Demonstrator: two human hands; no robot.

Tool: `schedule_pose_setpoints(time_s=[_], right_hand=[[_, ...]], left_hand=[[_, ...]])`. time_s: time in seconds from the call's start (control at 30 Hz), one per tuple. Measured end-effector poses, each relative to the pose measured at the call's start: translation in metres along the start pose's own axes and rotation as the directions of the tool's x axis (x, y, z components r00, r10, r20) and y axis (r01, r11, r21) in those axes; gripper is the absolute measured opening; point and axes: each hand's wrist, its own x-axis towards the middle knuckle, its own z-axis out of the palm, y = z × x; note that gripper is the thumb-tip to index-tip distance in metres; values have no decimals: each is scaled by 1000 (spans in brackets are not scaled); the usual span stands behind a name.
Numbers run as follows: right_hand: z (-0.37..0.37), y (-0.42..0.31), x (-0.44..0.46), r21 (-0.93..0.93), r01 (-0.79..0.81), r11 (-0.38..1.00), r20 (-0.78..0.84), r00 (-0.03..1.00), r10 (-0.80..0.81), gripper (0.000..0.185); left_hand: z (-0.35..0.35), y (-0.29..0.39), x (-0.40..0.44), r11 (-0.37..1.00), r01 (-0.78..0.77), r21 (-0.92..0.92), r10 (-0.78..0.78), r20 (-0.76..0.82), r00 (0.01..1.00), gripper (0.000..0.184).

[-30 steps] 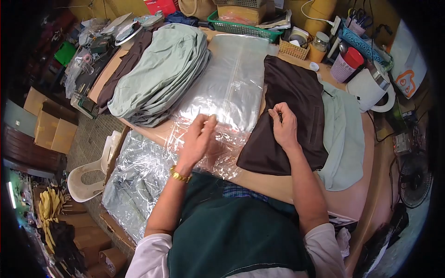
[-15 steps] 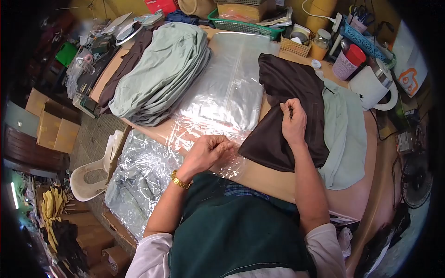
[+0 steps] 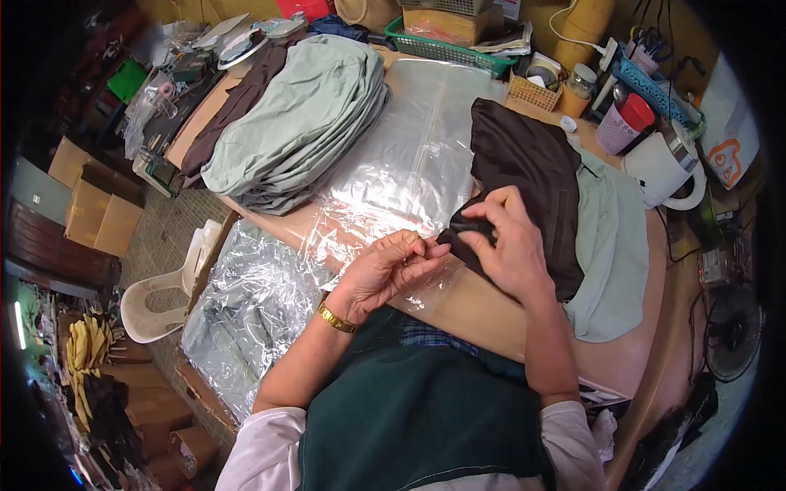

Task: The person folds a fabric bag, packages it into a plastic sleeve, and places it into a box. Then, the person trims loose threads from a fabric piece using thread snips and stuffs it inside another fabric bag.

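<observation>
A dark brown garment (image 3: pixel 524 151) lies on the table in front of me, over a pale green garment (image 3: pixel 614 245) that shows on its right. At the near left corner of the brown cloth, my left hand (image 3: pixel 385 266) is closed, its fingertips pinching the edge. My right hand (image 3: pixel 512 250) hovers over the brown cloth with thumb and fingers apart and curved, nothing visible between them. Clear plastic bags (image 3: pixel 417 131) lie stacked to the left of the cloth, their near end close to my left hand.
A thick pile of pale green garments (image 3: pixel 295 123) sits at the left of the table. Beyond the edge, plastic-wrapped clothing (image 3: pixel 246 319) fills a box beside a white chair (image 3: pixel 155 307). Baskets, a pink cup (image 3: pixel 618 127) and a white kettle (image 3: pixel 655 168) line the back right.
My right hand has let go of a pinched fold of brown cloth, opened and moved down-left. My left hand has shifted slightly right, and the cloth's near corner has moved up to its fingertips.
</observation>
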Motion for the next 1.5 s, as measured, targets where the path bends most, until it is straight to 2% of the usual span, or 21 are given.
schedule_pose_setpoints(time_s=[0.03,0.13,0.2,0.27,0.3,0.37,0.43,0.47,0.5,0.53,0.6,0.63,0.7,0.77,1.0,1.1,1.17,1.3,1.4,1.47,1.5], right_hand=[[2,-1,-2,-10,76,997,-5,997,-76,28],[10,-5,-3,69,-4,998,33,999,2,31],[15,3,0,132,60,989,-21,998,-58,35],[15,11,4,350,-195,916,307,948,85,40],[22,19,6,443,-219,869,357,933,54,43],[45,39,8,536,-266,801,364,929,65,44],[60,44,8,606,-371,703,416,902,117,39],[60,45,7,607,-371,703,418,901,116,39],[59,43,6,494,-345,798,417,900,130,39],[57,39,5,371,-312,875,415,898,144,40],[61,34,2,355,-265,896,343,929,139,45],[64,34,1,352,-213,911,271,955,119,48],[68,30,-1,345,-162,924,199,975,97,51],[68,23,-2,206,-89,975,21,996,86,52],[55,17,0,132,51,990,58,997,-59,46],[53,17,-1,182,72,981,93,992,-90,41],[51,17,-2,343,-123,931,156,985,72,35],[51,15,0,459,-38,888,74,997,5,34],[40,2,0,363,-8,932,66,998,-17,31],[36,-2,-3,205,157,966,-9,987,-158,31],[35,-4,-4,204,159,966,-8,987,-161,31]], left_hand=[[3,0,-1,998,-13,62,13,3,1000,17],[3,0,-2,987,-39,153,35,28,999,19],[4,-1,-2,982,-51,181,43,51,998,20],[10,-2,-2,978,-68,198,76,-34,997,22],[8,-3,-3,978,-67,198,75,-35,997,22],[-3,-5,-3,895,-89,438,152,-112,982,22],[-20,-5,-1,887,-83,455,155,-124,980,21],[-25,-4,-1,878,-83,471,163,-132,978,20],[-30,-2,-4,930,-82,359,123,-93,988,21],[-26,-3,-6,930,-84,357,127,-97,987,21],[-16,-4,-8,979,-30,200,73,-212,975,21],[-23,-3,-7,980,-31,199,75,-216,974,21],[-42,-3,-5,999,51,16,-50,-58,997,15],[-34,-3,-6,999,42,6,-41,-87,995,14],[-15,2,-11,1000,-13,13,14,-50,999,14],[-10,5,-14,998,-49,43,49,-11,999,13],[-8,7,-16,996,-58,61,57,6,998,14],[-5,13,-19,988,-78,136,80,-7,997,15],[1,14,-21,973,-121,198,126,-14,992,16],[0,12,-21,967,-116,228,128,-36,991,16],[-1,10,-20,960,-108,259,128,-59,990,16]])
